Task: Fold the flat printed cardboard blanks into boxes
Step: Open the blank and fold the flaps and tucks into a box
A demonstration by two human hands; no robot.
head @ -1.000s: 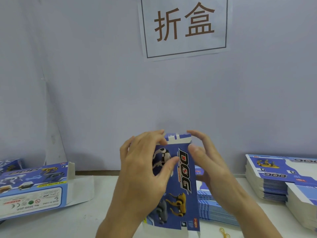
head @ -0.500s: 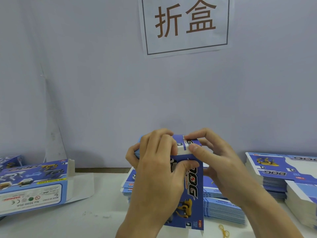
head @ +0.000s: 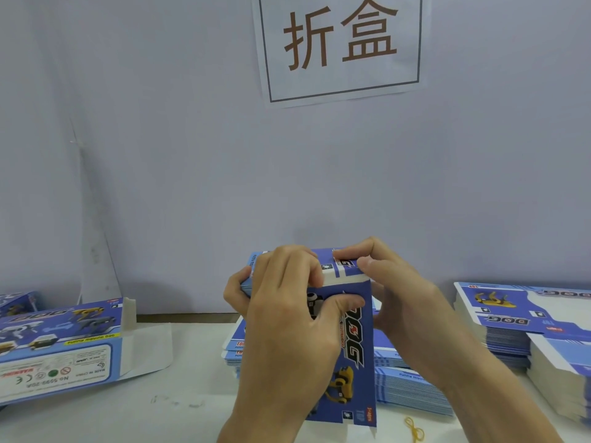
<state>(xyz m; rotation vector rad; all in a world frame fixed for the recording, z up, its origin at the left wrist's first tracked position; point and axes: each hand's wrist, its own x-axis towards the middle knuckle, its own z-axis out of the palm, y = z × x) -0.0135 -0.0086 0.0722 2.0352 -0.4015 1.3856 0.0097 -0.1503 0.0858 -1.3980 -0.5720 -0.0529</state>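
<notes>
The blue box (head: 351, 340) stands upright at the near centre of the table (head: 179, 420). The left hand (head: 287, 318) grips its left side, fingers curled over the top flap. The right hand (head: 399, 302) pinches the top right corner.

wall (head: 160, 155): pale lilac | paper sign (head: 340, 46): brown characters, taped up | table (head: 134, 414): white

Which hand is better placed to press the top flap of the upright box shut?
Right, probably. The right hand pinches the top flap, while the left hand wraps the box body, holding it upright.
</notes>
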